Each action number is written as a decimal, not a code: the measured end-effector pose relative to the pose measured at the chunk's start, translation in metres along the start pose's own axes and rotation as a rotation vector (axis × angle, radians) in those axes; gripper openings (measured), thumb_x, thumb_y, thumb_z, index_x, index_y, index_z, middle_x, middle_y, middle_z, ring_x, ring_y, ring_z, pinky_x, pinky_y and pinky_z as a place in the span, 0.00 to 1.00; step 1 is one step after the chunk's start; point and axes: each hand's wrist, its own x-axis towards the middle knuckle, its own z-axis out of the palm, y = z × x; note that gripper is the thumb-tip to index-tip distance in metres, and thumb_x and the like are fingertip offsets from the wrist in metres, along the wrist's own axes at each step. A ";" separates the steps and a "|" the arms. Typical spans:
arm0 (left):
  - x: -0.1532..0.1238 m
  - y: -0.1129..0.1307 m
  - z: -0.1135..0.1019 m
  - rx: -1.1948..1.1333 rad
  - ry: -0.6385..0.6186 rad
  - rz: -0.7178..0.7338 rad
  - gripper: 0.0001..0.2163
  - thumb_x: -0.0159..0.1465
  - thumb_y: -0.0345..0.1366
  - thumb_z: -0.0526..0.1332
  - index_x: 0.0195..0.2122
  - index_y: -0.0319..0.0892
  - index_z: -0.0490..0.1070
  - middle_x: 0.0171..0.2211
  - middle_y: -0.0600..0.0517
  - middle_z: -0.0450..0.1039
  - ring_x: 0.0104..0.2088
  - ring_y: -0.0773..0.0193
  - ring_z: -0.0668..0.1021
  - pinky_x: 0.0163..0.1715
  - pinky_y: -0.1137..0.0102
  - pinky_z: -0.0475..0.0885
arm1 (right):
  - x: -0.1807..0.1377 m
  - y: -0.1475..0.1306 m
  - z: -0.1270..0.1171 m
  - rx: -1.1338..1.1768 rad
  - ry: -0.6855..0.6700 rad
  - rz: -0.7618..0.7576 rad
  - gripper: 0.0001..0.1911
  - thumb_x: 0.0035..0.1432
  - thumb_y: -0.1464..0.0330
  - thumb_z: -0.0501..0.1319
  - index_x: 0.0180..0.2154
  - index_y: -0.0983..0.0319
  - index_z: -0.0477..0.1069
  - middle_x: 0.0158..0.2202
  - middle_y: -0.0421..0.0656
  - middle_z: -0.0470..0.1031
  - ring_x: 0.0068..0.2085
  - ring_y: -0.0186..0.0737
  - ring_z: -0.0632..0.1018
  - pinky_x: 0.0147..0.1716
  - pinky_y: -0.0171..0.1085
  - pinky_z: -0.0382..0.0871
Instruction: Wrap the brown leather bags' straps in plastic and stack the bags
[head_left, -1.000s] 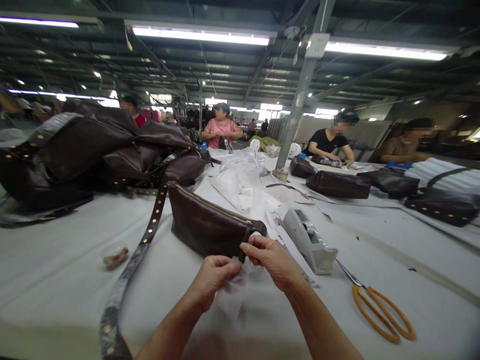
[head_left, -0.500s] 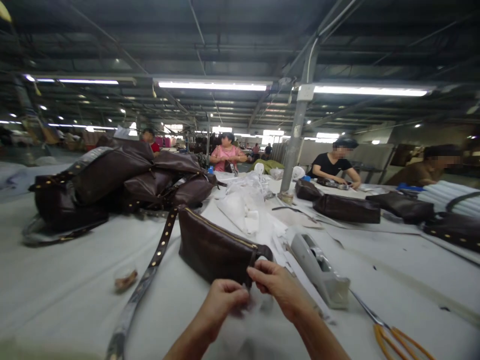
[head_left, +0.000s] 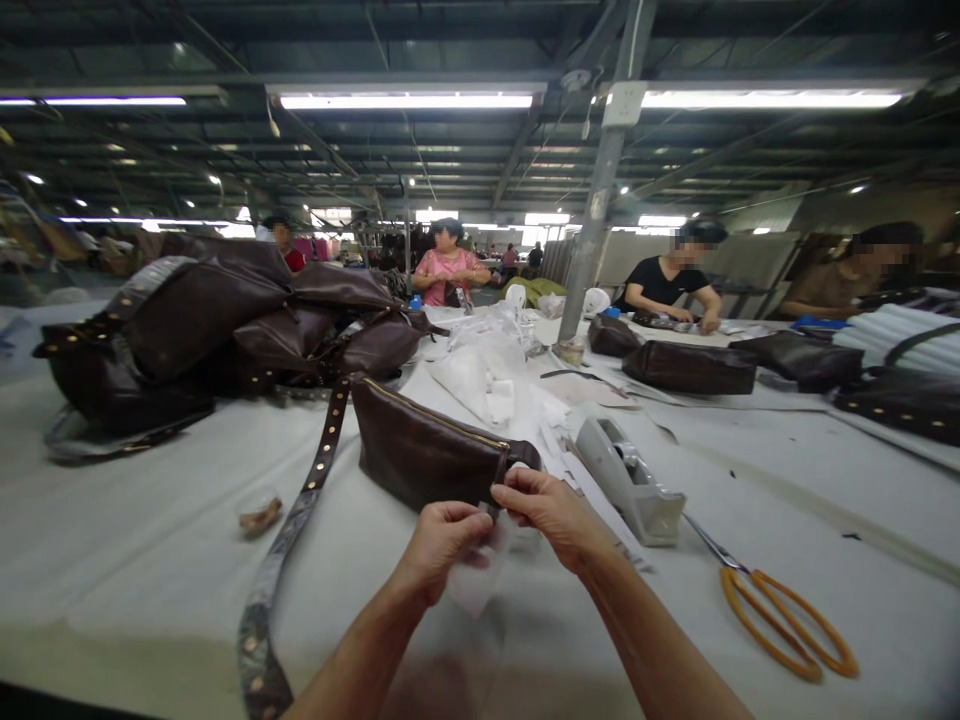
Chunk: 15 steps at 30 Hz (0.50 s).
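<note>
A dark brown leather pouch with a gold zipper along its top stands on the table in front of me. At its near right end, my right hand is closed, thumb and fingertips pinching the narrow leather zipper pull. Just left of it, my left hand is closed on a thin translucent wrapping sheet, which hangs below the fingers. Both sets of fingertips nearly meet under the zipper's end; the exact contact there is partly hidden. A studded strap, partly wrapped in plastic, runs down beside the pouch.
Brown leather bags are heaped at the left. A grey tape dispenser and orange-handled scissors lie to the right. Crumpled white wrapping spreads behind the pouch, near a metal post. Co-workers sit across the table.
My view has tipped downward, so the table and hands appear higher. Both hands stay at the pouch's right end, and the translucent sheet under my left hand shows more clearly.
</note>
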 end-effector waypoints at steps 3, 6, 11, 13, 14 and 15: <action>0.003 -0.003 0.000 0.017 0.008 0.024 0.14 0.40 0.41 0.73 0.22 0.35 0.75 0.22 0.50 0.73 0.23 0.66 0.72 0.21 0.71 0.67 | 0.000 -0.002 -0.001 0.015 -0.009 -0.006 0.19 0.41 0.55 0.69 0.22 0.61 0.65 0.20 0.34 0.63 0.24 0.30 0.61 0.26 0.35 0.53; 0.005 -0.005 0.000 0.053 0.032 0.097 0.10 0.42 0.38 0.71 0.21 0.36 0.75 0.21 0.51 0.73 0.24 0.65 0.72 0.24 0.71 0.69 | -0.001 -0.005 -0.002 0.017 -0.020 -0.008 0.19 0.40 0.55 0.69 0.22 0.61 0.66 0.20 0.34 0.63 0.24 0.31 0.61 0.26 0.35 0.53; 0.005 -0.006 0.000 0.117 0.062 0.182 0.06 0.44 0.34 0.68 0.18 0.38 0.72 0.18 0.54 0.70 0.22 0.68 0.70 0.25 0.73 0.66 | -0.002 -0.005 -0.003 0.005 -0.012 -0.007 0.17 0.42 0.56 0.69 0.22 0.61 0.67 0.20 0.35 0.63 0.25 0.32 0.62 0.27 0.36 0.54; 0.006 -0.007 -0.001 0.133 0.062 0.197 0.06 0.44 0.33 0.68 0.18 0.38 0.71 0.18 0.54 0.70 0.21 0.69 0.69 0.25 0.73 0.64 | 0.000 -0.002 -0.005 0.004 -0.007 -0.017 0.17 0.43 0.56 0.68 0.22 0.60 0.67 0.21 0.35 0.63 0.25 0.32 0.62 0.28 0.36 0.54; 0.006 -0.007 -0.001 0.142 0.063 0.200 0.06 0.44 0.33 0.68 0.17 0.39 0.70 0.17 0.54 0.70 0.21 0.69 0.69 0.25 0.73 0.64 | 0.001 -0.001 -0.005 0.008 -0.006 -0.021 0.17 0.44 0.56 0.68 0.22 0.60 0.67 0.21 0.35 0.64 0.25 0.32 0.63 0.28 0.36 0.55; 0.007 -0.008 -0.002 0.148 0.065 0.198 0.06 0.44 0.32 0.67 0.17 0.39 0.70 0.17 0.54 0.70 0.21 0.69 0.69 0.25 0.73 0.63 | 0.002 0.000 -0.006 0.014 -0.007 -0.023 0.17 0.44 0.56 0.68 0.23 0.60 0.67 0.21 0.35 0.64 0.26 0.33 0.63 0.28 0.36 0.55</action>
